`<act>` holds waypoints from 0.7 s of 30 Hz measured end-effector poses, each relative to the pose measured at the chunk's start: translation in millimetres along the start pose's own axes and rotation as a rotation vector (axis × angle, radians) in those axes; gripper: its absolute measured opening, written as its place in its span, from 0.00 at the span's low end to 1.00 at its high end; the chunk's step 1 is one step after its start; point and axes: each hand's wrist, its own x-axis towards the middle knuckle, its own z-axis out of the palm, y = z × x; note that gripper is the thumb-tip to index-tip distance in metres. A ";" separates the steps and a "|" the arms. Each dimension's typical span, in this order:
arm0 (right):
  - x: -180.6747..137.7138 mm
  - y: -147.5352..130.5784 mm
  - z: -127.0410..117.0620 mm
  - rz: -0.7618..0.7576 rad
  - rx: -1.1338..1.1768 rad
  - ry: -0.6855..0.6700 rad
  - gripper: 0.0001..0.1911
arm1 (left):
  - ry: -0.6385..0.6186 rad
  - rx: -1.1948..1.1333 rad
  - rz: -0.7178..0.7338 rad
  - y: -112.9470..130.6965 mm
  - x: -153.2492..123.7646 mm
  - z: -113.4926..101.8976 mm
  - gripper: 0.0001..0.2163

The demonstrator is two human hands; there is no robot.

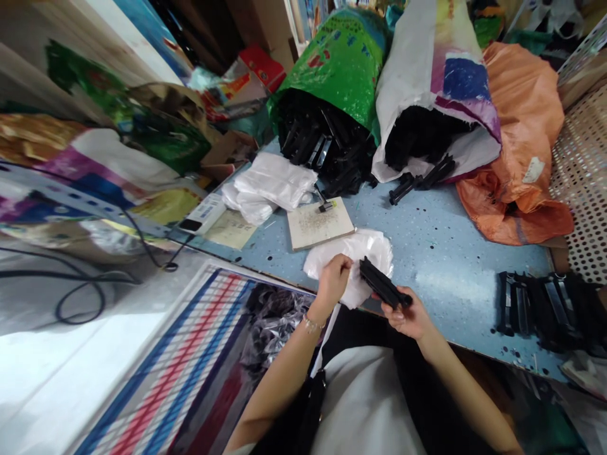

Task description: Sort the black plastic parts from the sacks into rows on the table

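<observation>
Counter: blue speckled counter [441, 253] in a crowded workroom, with sacks heaped along its far edge.
Sacks: green sack [341, 63] and white sack [427, 82] lie open-mouthed, both packed with black pieces; an orange sack [521, 126] slumps beside them. Much stock looks unhandled.
Striped sack: striped sack [190, 379] stands below the counter's near edge, with clear-wrapped dark pieces [272, 322] in it. These look like finished packs.
Loose row: row of black pieces [545, 309] lies unwrapped near the right end of the counter.
Spare bags: folded white bags [270, 183] are piled near the green sack.
Bag in hand: thin white bag [374, 246] lies at the near edge, crumpled.
Piece in hand: black plastic piece [384, 285] points into the bag's mouth, seemingly only partly in.
Left hand: left hand [334, 278], grip pinched on the bag's edge.
Right hand: right hand [410, 319], grip clamped on the piece's near end.
</observation>
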 end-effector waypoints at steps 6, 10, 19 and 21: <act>1.4 7.7 -6.1 -0.098 -0.014 0.031 0.25 | -0.076 0.653 0.172 8.1 -10.9 -43.3 0.14; -9.2 11.4 1.1 -0.116 0.007 -0.036 0.27 | -0.111 0.466 0.175 3.2 -2.7 -38.5 0.18; 15.2 11.6 0.2 -0.077 0.225 -0.074 0.28 | -0.151 0.154 0.292 -5.5 -5.7 0.1 0.25; 25.0 8.3 2.1 -0.100 0.202 -0.092 0.28 | -0.139 0.215 0.346 -3.8 -10.1 -2.2 0.27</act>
